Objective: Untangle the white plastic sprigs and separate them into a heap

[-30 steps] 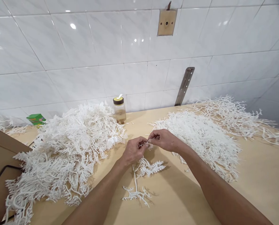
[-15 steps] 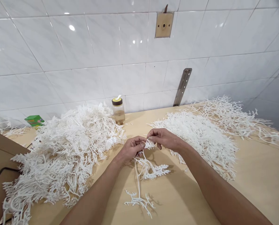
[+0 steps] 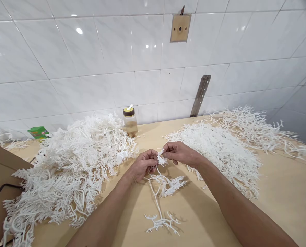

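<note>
A white branching plastic stem (image 3: 156,202) with a spread of forked twigs at its near end hangs or lies below my hands; I cannot tell how much of it touches the table. My left hand (image 3: 144,165) is closed around its upper part, fingers partly hidden. My right hand (image 3: 177,152) pinches a small white frond piece (image 3: 162,158) at the top, between the two hands. Another feathery white sprig (image 3: 175,185) sticks out to the right beneath my fingers.
Left lies a big heap of white feathery sprigs (image 3: 73,168); right, a flatter pile (image 3: 220,151), with thin branched stems (image 3: 256,128) behind. A lidded jar of liquid (image 3: 130,123) stands by the tiled wall. A green box (image 3: 38,132) and a brown board (image 3: 3,171) are at far left.
The lower stem with its forked twigs has swung to the right. The small frond between my hands has turned and shifted slightly left, while my hands have moved only a little.
</note>
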Available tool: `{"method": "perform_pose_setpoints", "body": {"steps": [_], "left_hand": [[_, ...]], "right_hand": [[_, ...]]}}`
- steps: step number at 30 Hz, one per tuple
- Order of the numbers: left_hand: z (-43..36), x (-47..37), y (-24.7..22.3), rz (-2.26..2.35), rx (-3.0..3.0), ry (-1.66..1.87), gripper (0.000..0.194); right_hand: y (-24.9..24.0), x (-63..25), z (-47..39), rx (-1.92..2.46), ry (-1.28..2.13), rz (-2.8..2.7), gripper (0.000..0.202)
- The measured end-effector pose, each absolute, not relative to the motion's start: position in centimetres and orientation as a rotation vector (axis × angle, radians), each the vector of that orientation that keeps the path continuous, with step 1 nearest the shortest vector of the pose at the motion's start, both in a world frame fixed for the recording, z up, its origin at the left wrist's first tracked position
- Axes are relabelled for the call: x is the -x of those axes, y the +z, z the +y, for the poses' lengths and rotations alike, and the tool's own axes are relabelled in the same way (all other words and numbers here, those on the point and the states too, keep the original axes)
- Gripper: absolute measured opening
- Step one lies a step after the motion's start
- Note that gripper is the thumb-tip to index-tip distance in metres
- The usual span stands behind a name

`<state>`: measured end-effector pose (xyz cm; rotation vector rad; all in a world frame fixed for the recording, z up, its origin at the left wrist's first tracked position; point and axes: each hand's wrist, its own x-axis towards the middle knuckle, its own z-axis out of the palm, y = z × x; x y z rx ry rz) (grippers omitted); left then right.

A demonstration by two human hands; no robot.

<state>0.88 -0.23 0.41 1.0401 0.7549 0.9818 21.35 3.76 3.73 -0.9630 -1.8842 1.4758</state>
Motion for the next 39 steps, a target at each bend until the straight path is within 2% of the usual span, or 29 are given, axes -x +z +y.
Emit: {"method": "perform_pose_setpoints", "body": {"steps": [11,18,28,35,39], "left_hand": [[-0.2,-1.5,0.5,1.02,-1.103,1.136,0.038],[-0.3,-1.6,0.9,1.093,-1.142,1.263,0.036],[0.0,-1.0,1.0,1.003,-0.839,1.214,0.029],[-0.2,-1.4,1.0,0.947,-0.747,1.163,0.025],[-0.2,-1.5,1.0,0.96,-0.742,1.144,0.025]], "right_hand": [[1.8,-20.0,4.0,0.975,1.535,-1.902,0.019],[1.4,-18.9,3.7,1.076,1.628,-1.714,0.033],[3.4,-20.3,3.4,0.9,1.466,-1.802,0.04],[3.1,-20.0,3.3,0.866,1.15,-2.011,0.036],[3.1,-19.5,3.0,0.917,1.097,-2.082,0.033]]}}
